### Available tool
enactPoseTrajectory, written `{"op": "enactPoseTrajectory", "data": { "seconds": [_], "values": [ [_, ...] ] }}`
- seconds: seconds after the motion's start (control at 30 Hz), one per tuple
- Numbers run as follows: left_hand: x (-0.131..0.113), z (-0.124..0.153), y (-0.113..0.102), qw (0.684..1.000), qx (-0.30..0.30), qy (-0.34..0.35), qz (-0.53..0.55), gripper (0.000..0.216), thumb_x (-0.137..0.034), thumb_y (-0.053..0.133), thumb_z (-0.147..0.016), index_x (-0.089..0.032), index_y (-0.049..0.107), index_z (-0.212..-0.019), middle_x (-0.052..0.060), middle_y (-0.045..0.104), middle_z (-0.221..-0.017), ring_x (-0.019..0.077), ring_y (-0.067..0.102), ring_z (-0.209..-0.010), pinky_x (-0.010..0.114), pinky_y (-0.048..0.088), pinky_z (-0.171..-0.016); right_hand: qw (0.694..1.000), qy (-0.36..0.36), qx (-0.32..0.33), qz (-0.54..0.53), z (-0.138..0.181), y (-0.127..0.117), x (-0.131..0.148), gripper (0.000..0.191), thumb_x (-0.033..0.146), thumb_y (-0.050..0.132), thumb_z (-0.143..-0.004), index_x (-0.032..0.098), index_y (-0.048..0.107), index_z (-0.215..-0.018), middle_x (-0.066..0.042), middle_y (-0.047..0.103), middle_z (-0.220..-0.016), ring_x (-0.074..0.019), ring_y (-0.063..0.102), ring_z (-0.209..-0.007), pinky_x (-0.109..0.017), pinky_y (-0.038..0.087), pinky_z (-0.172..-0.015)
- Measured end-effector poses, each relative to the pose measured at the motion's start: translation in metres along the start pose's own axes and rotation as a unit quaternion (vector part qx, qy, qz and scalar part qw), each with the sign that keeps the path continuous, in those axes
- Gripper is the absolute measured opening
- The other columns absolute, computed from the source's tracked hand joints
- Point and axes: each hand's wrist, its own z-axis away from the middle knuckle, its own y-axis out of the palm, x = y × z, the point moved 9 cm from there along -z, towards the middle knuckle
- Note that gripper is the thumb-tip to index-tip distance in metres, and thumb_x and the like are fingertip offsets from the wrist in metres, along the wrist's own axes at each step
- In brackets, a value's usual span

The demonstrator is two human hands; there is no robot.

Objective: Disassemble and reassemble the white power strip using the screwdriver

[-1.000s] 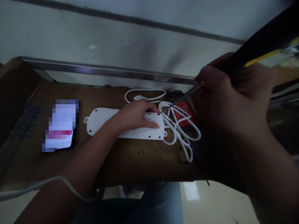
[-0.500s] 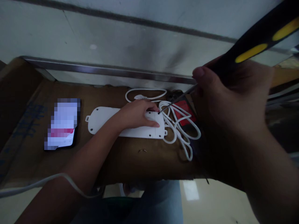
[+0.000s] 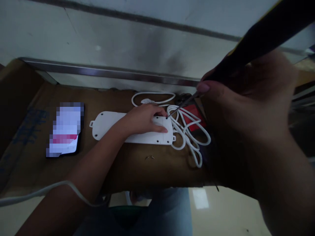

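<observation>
Two hands: both are busy on one white power strip (image 3: 133, 129) in the middle of the frame.
Phone: a phone (image 3: 65, 129) lies flat at the left of the frame, well apart from the work, so it is out of the way.
Left hand: the left hand (image 3: 145, 119) lies flat on the right end of the power strip, fingers spread a little and pressing down. I think this keeps the strip from sliding.
Power strip: it lies with its back side up, so the little screw holes show.
Small screws: two tiny bits (image 3: 149, 157) lie on the surface just below the strip, near the middle.
Cord: the white cord (image 3: 189, 134) sits in loose loops right of the strip, on top of something red (image 3: 194, 119).
Screwdriver: the thin metal tip (image 3: 180, 105) points down at the strip's top right corner, beside the left hand's fingers.
Right hand: the right hand (image 3: 248, 108) fills the right of the frame, fingers wrapped tight around the dark handle (image 3: 261, 42) for a good grip.
Surface: brown cardboard (image 3: 123, 167) covers the top.
Room: a metal rail (image 3: 105, 72) and pale wall run across the upper frame; a shiny floor shows at the bottom.
</observation>
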Motion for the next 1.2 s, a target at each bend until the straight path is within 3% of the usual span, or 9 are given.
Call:
{"op": "enactPoseTrajectory", "data": {
  "seconds": [0.17, 0.3, 0.47, 0.67, 0.83, 1.0, 1.13, 1.2],
  "values": [
    [-0.001, 0.0, 0.0, 1.0, -0.004, 0.0, -0.005, 0.052, -0.047, 0.084, -0.077, -0.023, 0.073, -0.122, 0.005, 0.074, -0.126, 0.0276, 0.067, -0.116, 0.037, 0.048, -0.1, 0.999, -0.015, 0.04, 0.024, 0.001, 0.002, 0.006, 0.028, 0.03, 0.089, -0.073, 0.02, 0.073, -0.094, 0.003, 0.072, -0.09, -0.0074, 0.069, -0.084, -0.024, 0.058, -0.074],
    [0.0, 0.0, 0.0, 1.0, -0.002, 0.001, 0.0, 0.052, -0.047, 0.085, -0.076, -0.023, 0.073, -0.12, 0.006, 0.074, -0.125, 0.0274, 0.067, -0.115, 0.037, 0.048, -0.1, 0.996, 0.021, 0.035, 0.083, 0.003, -0.005, 0.008, 0.031, 0.029, 0.086, -0.077, 0.027, 0.078, -0.106, 0.004, 0.074, -0.098, -0.0056, 0.068, -0.088, -0.024, 0.06, -0.08],
    [-0.001, 0.0, 0.0, 1.0, -0.003, 0.001, 0.005, 0.051, -0.047, 0.085, -0.076, -0.023, 0.073, -0.12, 0.006, 0.074, -0.126, 0.0271, 0.067, -0.114, 0.035, 0.049, -0.096, 0.999, 0.033, 0.028, 0.009, 0.002, -0.003, 0.005, 0.042, 0.038, 0.087, -0.076, 0.028, 0.075, -0.115, 0.002, 0.072, -0.107, -0.0091, 0.071, -0.093, -0.027, 0.061, -0.087],
    [-0.003, 0.001, -0.001, 1.0, -0.001, -0.007, 0.01, 0.051, -0.046, 0.085, -0.076, -0.023, 0.074, -0.12, 0.006, 0.073, -0.129, 0.028, 0.067, -0.118, 0.037, 0.05, -0.096, 0.99, 0.016, -0.002, -0.138, -0.005, 0.003, -0.009, 0.033, 0.045, 0.089, -0.072, 0.024, 0.074, -0.093, 0.003, 0.064, -0.093, -0.0056, 0.062, -0.074, -0.026, 0.052, -0.068],
    [-0.002, 0.001, -0.001, 1.0, 0.001, -0.007, 0.003, 0.052, -0.046, 0.085, -0.076, -0.023, 0.073, -0.122, 0.006, 0.073, -0.131, 0.0286, 0.066, -0.12, 0.038, 0.05, -0.098, 1.0, 0.007, -0.011, 0.017, -0.002, -0.002, 0.0, 0.033, 0.052, 0.072, -0.089, 0.019, 0.073, -0.092, 0.001, 0.065, -0.081, -0.0049, 0.061, -0.074, -0.025, 0.047, -0.067],
    [-0.004, 0.001, -0.001, 1.0, 0.001, -0.002, -0.001, 0.051, -0.045, 0.084, -0.077, -0.023, 0.073, -0.121, 0.006, 0.073, -0.129, 0.0276, 0.066, -0.119, 0.037, 0.049, -0.099, 0.98, 0.024, 0.029, 0.195, -0.001, -0.01, 0.01, 0.038, 0.052, 0.081, -0.079, 0.017, 0.074, -0.092, 0.003, 0.067, -0.082, -0.0033, 0.061, -0.078, -0.024, 0.05, -0.072],
    [-0.005, 0.001, -0.002, 1.0, -0.005, 0.002, 0.014, 0.051, -0.045, 0.085, -0.077, -0.022, 0.073, -0.12, 0.006, 0.074, -0.127, 0.027, 0.067, -0.115, 0.036, 0.05, -0.097, 0.99, 0.021, 0.003, 0.139, -0.004, -0.019, 0.01, 0.061, 0.055, 0.091, -0.06, 0.017, 0.073, -0.105, 0.001, 0.072, -0.087, -0.0073, 0.069, -0.076, -0.023, 0.054, -0.064],
    [-0.003, 0.001, -0.002, 1.0, -0.005, -0.002, 0.021, 0.051, -0.045, 0.085, -0.076, -0.022, 0.073, -0.12, 0.006, 0.074, -0.126, 0.0267, 0.068, -0.114, 0.035, 0.051, -0.095, 0.995, 0.043, -0.011, 0.094, -0.003, -0.021, 0.005, 0.062, 0.048, 0.094, -0.059, 0.016, 0.073, -0.109, -0.001, 0.074, -0.089, -0.0072, 0.068, -0.068, -0.021, 0.056, -0.058]
  ]
}}
